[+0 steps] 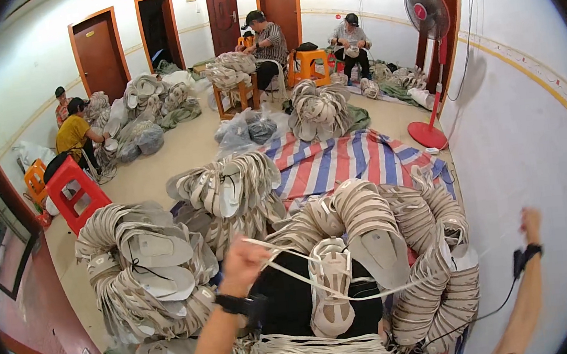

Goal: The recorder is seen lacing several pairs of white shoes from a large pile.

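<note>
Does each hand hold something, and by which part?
Left hand: pale shoelace, where its two strands come together. Right hand: too blurred to tell.

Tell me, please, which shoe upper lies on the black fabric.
It is the single pale shoe upper crossed by the lace that the person's left hand holds; the other uppers close around it are nested one inside another.

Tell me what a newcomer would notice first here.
Most likely the heaps of pale shoe uppers around the wearer's lap. Next, the pale lace running from the left hand across the single upper there. Beyond, bold colours: the striped sheet mid-room, the red stool at left and the red-based fan at right.
</note>
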`<state>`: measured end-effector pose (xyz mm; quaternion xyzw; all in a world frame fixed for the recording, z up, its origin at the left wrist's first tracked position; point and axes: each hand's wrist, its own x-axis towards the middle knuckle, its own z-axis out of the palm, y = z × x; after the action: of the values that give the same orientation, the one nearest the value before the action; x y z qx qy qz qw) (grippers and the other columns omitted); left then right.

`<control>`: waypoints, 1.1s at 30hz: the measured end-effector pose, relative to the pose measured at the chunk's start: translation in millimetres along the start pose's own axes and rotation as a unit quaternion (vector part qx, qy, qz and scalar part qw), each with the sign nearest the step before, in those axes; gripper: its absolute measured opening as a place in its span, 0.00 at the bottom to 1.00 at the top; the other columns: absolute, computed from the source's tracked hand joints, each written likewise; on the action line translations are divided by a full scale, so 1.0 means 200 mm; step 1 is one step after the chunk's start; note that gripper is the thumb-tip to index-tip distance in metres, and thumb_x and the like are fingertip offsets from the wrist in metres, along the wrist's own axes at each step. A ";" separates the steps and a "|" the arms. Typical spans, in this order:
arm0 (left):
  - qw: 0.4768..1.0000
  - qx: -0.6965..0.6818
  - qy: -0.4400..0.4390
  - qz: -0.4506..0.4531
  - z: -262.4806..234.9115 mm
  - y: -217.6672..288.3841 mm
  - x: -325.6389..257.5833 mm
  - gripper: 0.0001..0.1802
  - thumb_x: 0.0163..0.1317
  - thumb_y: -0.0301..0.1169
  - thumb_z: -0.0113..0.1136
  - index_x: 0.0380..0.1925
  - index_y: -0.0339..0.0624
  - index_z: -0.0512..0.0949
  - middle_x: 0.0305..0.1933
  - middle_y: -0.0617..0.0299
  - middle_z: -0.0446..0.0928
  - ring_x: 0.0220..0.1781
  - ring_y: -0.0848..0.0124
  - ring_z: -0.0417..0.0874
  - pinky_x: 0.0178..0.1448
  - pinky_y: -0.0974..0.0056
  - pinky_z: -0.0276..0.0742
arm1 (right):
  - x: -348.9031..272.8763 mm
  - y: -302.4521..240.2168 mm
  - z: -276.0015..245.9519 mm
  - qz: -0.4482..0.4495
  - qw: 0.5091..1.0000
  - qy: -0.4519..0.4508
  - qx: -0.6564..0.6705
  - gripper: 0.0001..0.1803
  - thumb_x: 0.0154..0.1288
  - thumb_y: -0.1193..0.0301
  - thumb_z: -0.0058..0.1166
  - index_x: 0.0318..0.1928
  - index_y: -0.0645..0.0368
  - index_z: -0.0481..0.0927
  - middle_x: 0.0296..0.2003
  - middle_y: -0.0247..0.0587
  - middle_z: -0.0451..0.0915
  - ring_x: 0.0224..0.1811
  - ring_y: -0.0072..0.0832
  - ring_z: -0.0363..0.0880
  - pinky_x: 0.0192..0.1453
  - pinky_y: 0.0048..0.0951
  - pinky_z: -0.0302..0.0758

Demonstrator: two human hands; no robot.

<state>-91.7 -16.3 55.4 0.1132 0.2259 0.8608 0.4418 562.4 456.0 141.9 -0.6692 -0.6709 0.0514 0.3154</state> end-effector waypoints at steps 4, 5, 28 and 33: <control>0.956 -0.217 0.149 0.131 -0.47 0.46 -0.07 0.24 0.65 0.42 0.44 0.10 0.49 0.58 0.09 0.69 0.53 0.12 0.73 0.56 0.35 0.61 0.69 | -0.89 -0.30 0.66 -0.220 0.968 -0.030 -0.113 0.25 0.57 0.68 0.47 0.54 0.67 0.67 0.56 0.58 0.65 0.63 0.49 0.57 0.67 0.44 0.52; 0.953 -0.212 0.132 0.173 -0.60 0.55 -0.14 0.24 0.65 0.42 0.45 0.10 0.49 0.58 0.09 0.69 0.52 0.12 0.73 0.56 0.34 0.62 0.69 | -1.14 -0.48 0.75 -0.264 0.955 -0.067 0.118 0.26 0.53 0.72 0.50 0.54 0.66 0.67 0.55 0.57 0.67 0.61 0.50 0.59 0.66 0.42 0.53; 0.385 0.899 -0.205 -0.041 0.12 -0.52 -0.11 0.23 0.61 0.45 0.44 0.24 0.38 0.79 0.28 0.45 0.78 0.32 0.48 0.80 0.33 0.50 0.76 | -1.76 -1.49 0.85 -0.066 0.727 -0.642 0.235 0.13 0.56 0.63 0.53 0.22 0.59 0.77 0.13 0.27 0.68 0.12 0.15 0.61 0.14 0.19 0.58; 0.569 0.739 -0.060 -0.357 0.13 -0.54 -0.06 0.27 0.59 0.50 0.47 0.23 0.34 0.76 0.14 0.58 0.74 0.18 0.71 0.80 0.19 0.68 0.75 | -1.78 -1.44 0.92 -0.097 0.702 -0.639 0.300 0.14 0.60 0.62 0.52 0.22 0.58 0.77 0.14 0.22 0.65 0.13 0.11 0.55 0.15 0.17 0.51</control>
<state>1.8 36.3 25.3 0.3617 0.7782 0.1583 0.4884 188.8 160.9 9.9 -0.2771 -0.7214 0.6346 -0.0013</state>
